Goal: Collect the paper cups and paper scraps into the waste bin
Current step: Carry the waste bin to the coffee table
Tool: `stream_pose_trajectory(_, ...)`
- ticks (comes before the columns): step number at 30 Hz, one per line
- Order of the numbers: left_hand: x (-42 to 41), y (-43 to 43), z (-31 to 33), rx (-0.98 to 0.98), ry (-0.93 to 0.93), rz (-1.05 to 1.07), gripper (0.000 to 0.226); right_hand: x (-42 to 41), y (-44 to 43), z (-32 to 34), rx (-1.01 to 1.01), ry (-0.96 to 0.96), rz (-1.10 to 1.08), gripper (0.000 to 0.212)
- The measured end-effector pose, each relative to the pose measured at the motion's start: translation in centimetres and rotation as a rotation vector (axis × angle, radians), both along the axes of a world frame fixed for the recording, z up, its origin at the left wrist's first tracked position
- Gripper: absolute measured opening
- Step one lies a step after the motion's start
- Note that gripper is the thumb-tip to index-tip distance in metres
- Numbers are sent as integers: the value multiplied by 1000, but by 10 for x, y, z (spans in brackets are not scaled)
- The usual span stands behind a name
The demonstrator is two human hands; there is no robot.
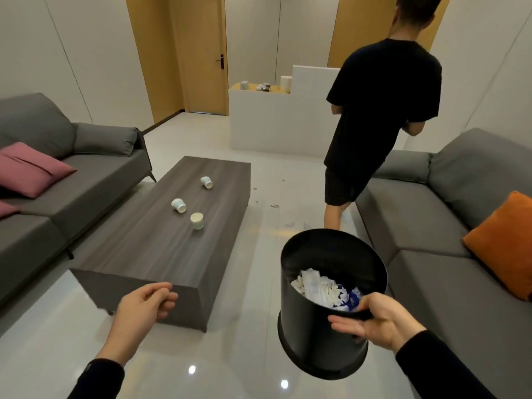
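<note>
Now the right hand (377, 319) holds the black waste bin (322, 341) by its near rim, thumb inside and fingers clamped on the outer wall, so the bin hangs tilted above the glossy floor (57, 326) with its mouth turned toward the camera. Inside the bin lie white paper scraps and something blue. The left hand (146, 303) is empty, its fingers loosely curled and slightly apart, and it hovers just before the near end of the dark wooden coffee table (138, 254). On this table are three paper cups: one upright cup (197, 220) nearest, a second cup (178, 205) lying on its side just beside it, and a third cup (206, 182) also on its side, farther away. Small paper scraps (275, 205) are scattered on the floor between the table and the right sofa (417, 226). Another person in black clothes (383, 110) stands there with the back to the camera. A grey sofa with pink cushions (31, 168) is on the left.
</note>
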State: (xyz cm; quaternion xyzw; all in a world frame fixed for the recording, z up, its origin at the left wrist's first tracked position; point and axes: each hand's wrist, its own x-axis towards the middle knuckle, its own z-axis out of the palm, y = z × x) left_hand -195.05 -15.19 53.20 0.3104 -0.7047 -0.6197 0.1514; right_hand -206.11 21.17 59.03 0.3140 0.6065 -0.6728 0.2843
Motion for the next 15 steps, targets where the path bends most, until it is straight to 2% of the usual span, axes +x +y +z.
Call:
stream_pose_trajectory(7, -181, -33, 45, -52, 76, -41, 19, -159, -55, 24, -12, 65, -1, 61)
stream_pose_trajectory(15, -334, -57, 38, -73, 74, 63, 20, -355, -99, 9, -37, 29, 87, 61)
